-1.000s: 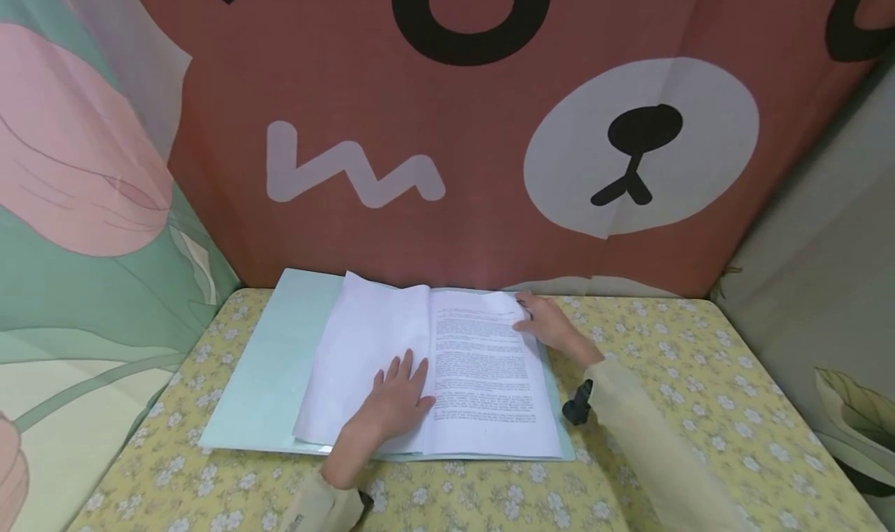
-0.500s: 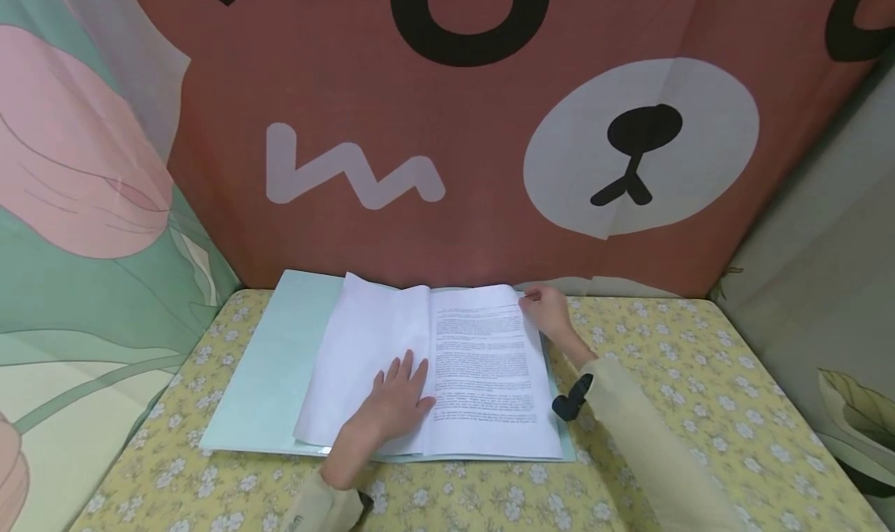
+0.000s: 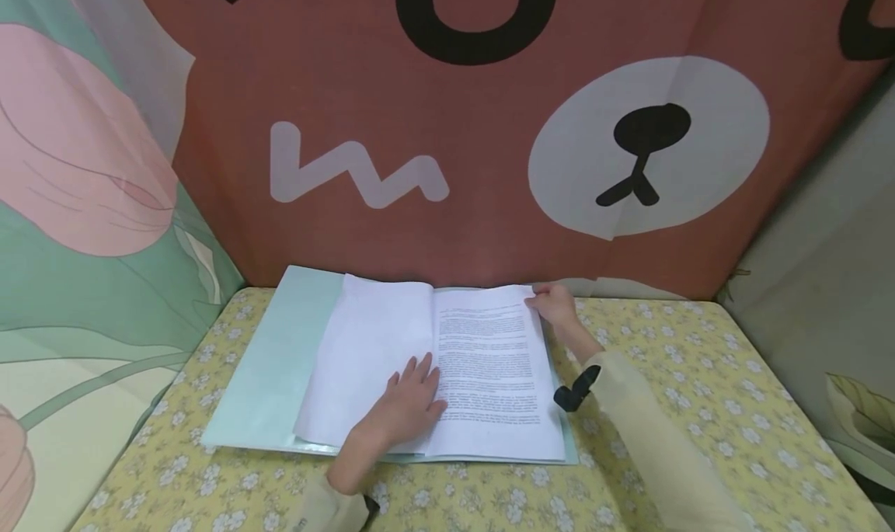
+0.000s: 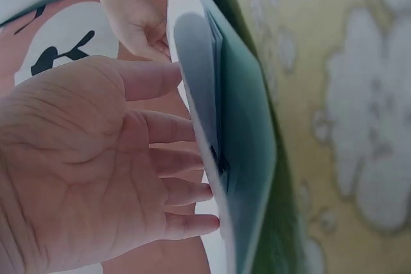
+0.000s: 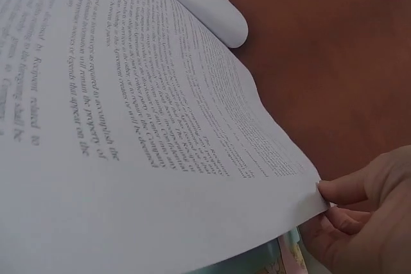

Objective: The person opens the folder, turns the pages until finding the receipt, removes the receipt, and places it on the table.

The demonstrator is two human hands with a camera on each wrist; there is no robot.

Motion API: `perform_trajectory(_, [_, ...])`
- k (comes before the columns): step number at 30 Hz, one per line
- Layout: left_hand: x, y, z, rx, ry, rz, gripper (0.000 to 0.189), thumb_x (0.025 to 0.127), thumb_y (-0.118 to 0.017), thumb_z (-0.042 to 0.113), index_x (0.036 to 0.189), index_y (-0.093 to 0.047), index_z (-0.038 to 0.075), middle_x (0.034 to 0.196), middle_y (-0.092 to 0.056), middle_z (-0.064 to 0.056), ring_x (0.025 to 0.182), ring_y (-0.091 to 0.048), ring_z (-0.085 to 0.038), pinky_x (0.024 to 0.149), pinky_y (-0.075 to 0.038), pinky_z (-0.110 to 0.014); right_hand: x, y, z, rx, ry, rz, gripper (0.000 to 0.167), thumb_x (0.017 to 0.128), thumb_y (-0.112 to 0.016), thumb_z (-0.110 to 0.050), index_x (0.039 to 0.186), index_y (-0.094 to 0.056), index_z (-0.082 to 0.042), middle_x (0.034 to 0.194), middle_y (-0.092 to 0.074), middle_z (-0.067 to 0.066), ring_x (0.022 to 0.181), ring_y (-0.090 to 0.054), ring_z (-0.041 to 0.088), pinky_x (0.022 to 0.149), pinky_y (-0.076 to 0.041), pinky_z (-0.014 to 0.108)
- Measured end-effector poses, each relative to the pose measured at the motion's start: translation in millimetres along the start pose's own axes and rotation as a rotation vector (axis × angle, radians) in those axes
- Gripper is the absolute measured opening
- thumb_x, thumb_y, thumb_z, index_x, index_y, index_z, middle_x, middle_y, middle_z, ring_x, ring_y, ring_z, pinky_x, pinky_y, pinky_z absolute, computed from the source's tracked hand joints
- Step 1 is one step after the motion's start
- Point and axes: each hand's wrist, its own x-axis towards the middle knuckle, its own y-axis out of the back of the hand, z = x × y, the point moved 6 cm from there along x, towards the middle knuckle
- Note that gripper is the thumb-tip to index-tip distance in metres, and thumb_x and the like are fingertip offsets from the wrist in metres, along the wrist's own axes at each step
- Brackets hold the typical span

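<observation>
A pale mint-green folder (image 3: 269, 377) lies spread on the table with white paper sheets in it. My left hand (image 3: 407, 404) rests with extended fingers on the blank left-hand page (image 3: 374, 326), close to the middle fold. In the left wrist view its fingertips (image 4: 205, 192) touch the paper. The printed right-hand page (image 3: 485, 361) has its far right corner pinched by my right hand (image 3: 557, 307). Thumb and fingers on that corner show in the right wrist view, where the printed sheet (image 5: 173, 216) bends upward. How many sheets are pinched cannot be seen.
The table has a yellow floral cloth (image 3: 671, 408). Behind the folder rises a reddish-brown curtain (image 3: 482, 237) with a bear print. A patterned green drape (image 3: 133, 299) hangs at the left, and a greyish one (image 3: 818, 252) at the right.
My right hand has gone from lying at the page's right edge to pinching its far corner, drawn slightly outward. My left hand keeps its place on the paper; the head view shifts slightly.
</observation>
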Motion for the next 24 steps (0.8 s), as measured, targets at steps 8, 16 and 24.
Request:
perform_trajectory(8, [-0.8,-3.4,19.0,-0.016,-0.063,-0.007,0.057,0.107,-0.054,0.03,0.151,-0.048,-0.006,0.163,-0.035,-0.023,0.153,-0.024,-0.044,0.121,-0.022,-0.064,2.0,7.6,3.0,-0.023,0.015,0.014,0.027,0.096,-0.067,-0.001,0.119,-0.067,0.012,0.109,-0.066,0.021,0.077,-0.057,0.018,0.061,-0.046,0.025])
perform_trajectory(16, [1.0,-11.9,39.3,0.041,-0.134,0.027,0.055,0.105,-0.057,0.032,0.147,-0.053,-0.004,0.159,-0.041,-0.024,0.147,-0.036,-0.047,0.117,-0.031,-0.064,3.6,10.6,5.8,0.0,-0.007,-0.045,0.024,0.099,-0.067,-0.005,0.117,-0.067,0.01,0.114,-0.068,0.023,0.084,-0.066,0.023,0.068,-0.055,0.029])
perform_trajectory(24, [8.8,-5.4,44.6,-0.128,-0.078,0.146,0.055,0.105,-0.059,0.038,0.137,-0.062,-0.007,0.143,-0.058,-0.025,0.136,-0.053,-0.043,0.11,-0.045,-0.055,2.0,9.8,0.8,0.078,-0.062,-0.127,0.032,0.1,-0.068,-0.009,0.127,-0.062,0.009,0.125,-0.064,0.023,0.093,-0.066,0.025,0.076,-0.057,0.028])
